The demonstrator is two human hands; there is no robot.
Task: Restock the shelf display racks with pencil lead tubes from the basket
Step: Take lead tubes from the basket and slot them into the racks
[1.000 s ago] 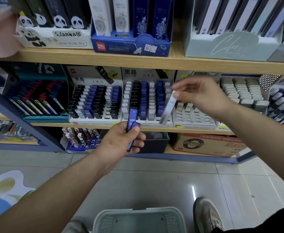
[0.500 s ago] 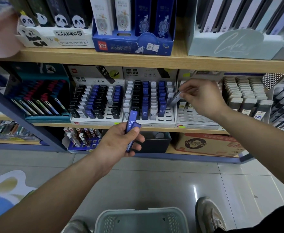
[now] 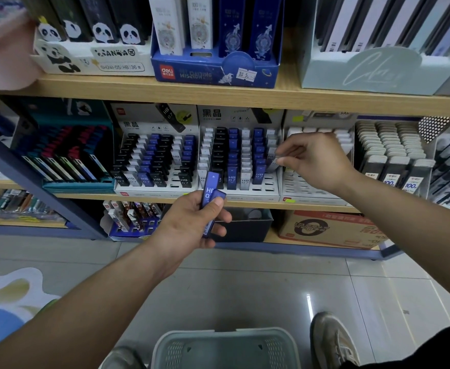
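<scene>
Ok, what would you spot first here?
The left hand grips dark blue lead tubes in front of the shelf. The right hand pinches a pale tube at the right edge of the middle rack. A pale green basket sits on the floor below.

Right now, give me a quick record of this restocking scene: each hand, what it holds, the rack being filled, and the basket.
left hand: grips two blue tubes marked HB, in front of the shelf edge
right hand: pinches a pale grey tube
placement spot: rightmost column of the middle rack
tube seated: cannot tell
basket: on the floor between the feet, contents out of view
</scene>
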